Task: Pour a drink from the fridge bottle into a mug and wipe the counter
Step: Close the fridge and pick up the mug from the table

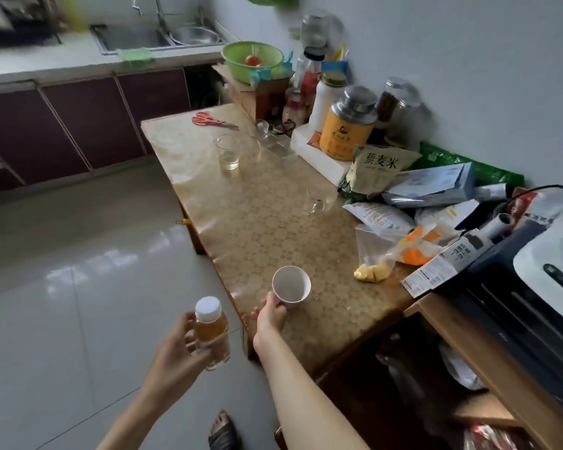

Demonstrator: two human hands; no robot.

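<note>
From the head camera, the left hand [179, 349] is wrapped around a small clear plastic bottle with a white screw cap [210, 332], fingers closed on its lower half. The bottle is upright, cap on, and holds an amber drink up to the shoulder. It hangs over the pale tiled floor [78, 271], just off the near corner of the table, probably kept vertical and clear until there is something to pour into.

The right hand [272, 315] is closed on the near side of a white ceramic mug [290, 289], where the handle presumably sits, though the fingers hide it. The mug stands at the near edge of the long table with the gold patterned plastic cover [257, 228]; its mouth faces the camera and looks empty. Whether its base is flat on the cover or slightly lifted cannot be told. The spot suits pouring: it is the barest stretch of the table and close to the body.

Further along the table stand a clear drinking glass with a little liquid [228, 153] and red-handled scissors [208, 120]. Packets, jars and a yellow tin with a steel lid [350, 125] crowd the wall side, well apart from the mug. A green cloth [135, 55] lies on the edge of the far sink counter and looks like the likely wiper.

Judging from this, nothing is poured yet; the cap must come off first, which needs the right hand free.
</note>
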